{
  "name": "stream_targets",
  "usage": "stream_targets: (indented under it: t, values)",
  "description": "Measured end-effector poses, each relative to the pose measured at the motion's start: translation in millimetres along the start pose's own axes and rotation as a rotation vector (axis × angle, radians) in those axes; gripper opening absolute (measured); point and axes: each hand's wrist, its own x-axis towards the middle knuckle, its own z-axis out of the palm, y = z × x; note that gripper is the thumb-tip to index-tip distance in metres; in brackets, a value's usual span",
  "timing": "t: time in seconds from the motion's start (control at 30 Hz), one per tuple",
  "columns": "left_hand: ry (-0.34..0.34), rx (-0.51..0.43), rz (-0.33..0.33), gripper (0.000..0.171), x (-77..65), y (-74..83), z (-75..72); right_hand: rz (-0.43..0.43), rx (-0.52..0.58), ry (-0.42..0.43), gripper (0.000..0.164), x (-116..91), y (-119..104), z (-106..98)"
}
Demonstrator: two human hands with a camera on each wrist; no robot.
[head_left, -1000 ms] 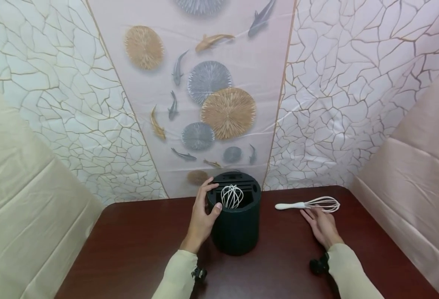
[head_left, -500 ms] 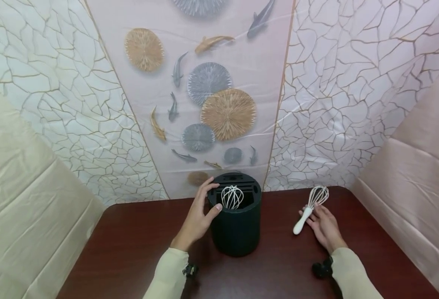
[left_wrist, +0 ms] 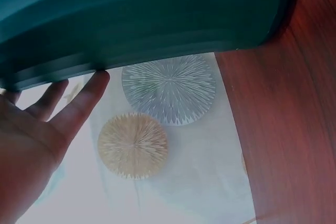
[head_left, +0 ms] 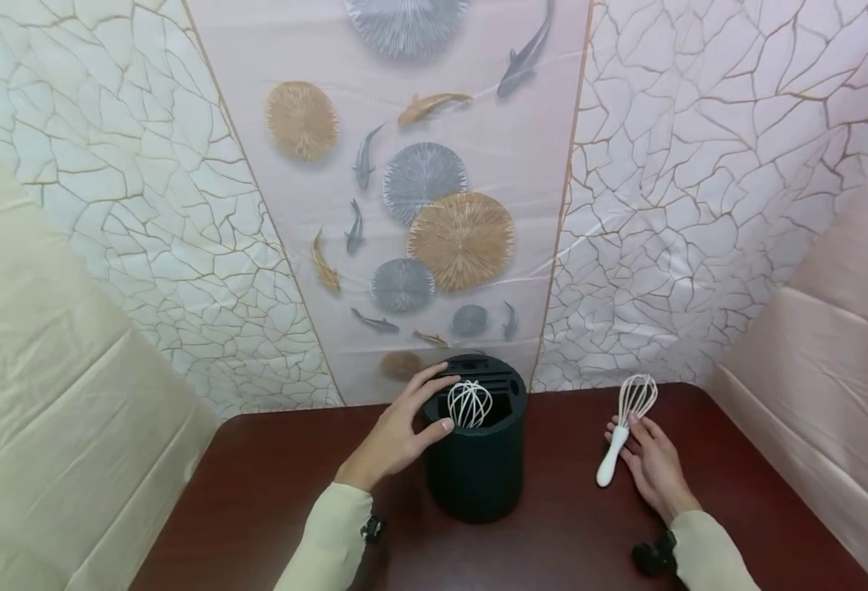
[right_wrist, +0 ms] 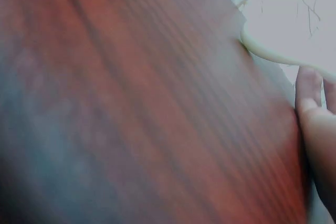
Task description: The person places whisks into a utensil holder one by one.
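Note:
A dark green, round utensil holder (head_left: pixel 478 484) stands upright on the table, with slots across the back of its top. One white whisk (head_left: pixel 470 404) sits in its larger opening, wires up, its handle hidden inside. My left hand (head_left: pixel 397 439) holds the holder at its left rim, thumb at the front and fingers toward the back; in the left wrist view, fingertips touch its wall (left_wrist: pixel 157 14). To the right, my right hand (head_left: pixel 659 468) holds a second white whisk (head_left: pixel 611 460) where wires meet handle. Its wires point away and its handle slants toward me.
The dark red-brown wooden table (head_left: pixel 271 509) ends at a patterned cloth backdrop (head_left: pixel 434 180) with fish and round motifs. Pale padded panels (head_left: pixel 825 394) rise along both sides. Each wrist wears a small black camera (head_left: pixel 654 556).
The right whisk has swung from lying sideways, handle left, to handle toward me, held in my right hand. My left hand stays at the holder. The head view has shifted slightly.

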Motion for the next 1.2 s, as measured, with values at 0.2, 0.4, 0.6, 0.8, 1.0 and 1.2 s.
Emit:
stream_targets:
  t: [0.2,0.4,0.6,0.8,1.0,1.2]
  values:
    - [0.027,0.023,0.007,0.059,5.5,5.0,1.6,-0.032,-0.16,-0.014,0.047,-2,-11,7]
    - [0.055,0.025,-0.005,0.057,5.7,6.3,3.3,0.038,-0.137,0.026,0.026,-6,-14,14]
    - [0.101,0.017,-0.007,0.052,2.9,6.4,6.5,0.013,-0.046,-0.02,0.028,-10,-19,17]
    - [0.114,0.021,-0.004,0.05,0.5,6.0,7.1,0.001,-0.013,-0.044,0.028,-17,-29,31]
    - [0.095,0.008,-0.034,0.052,-0.6,4.1,9.0,-0.007,0.011,-0.106,0.017,-21,-44,51]
    - [0.101,0.008,-0.031,0.049,-1.7,2.8,10.3,-0.003,-0.007,-0.136,0.015,-26,-56,72]
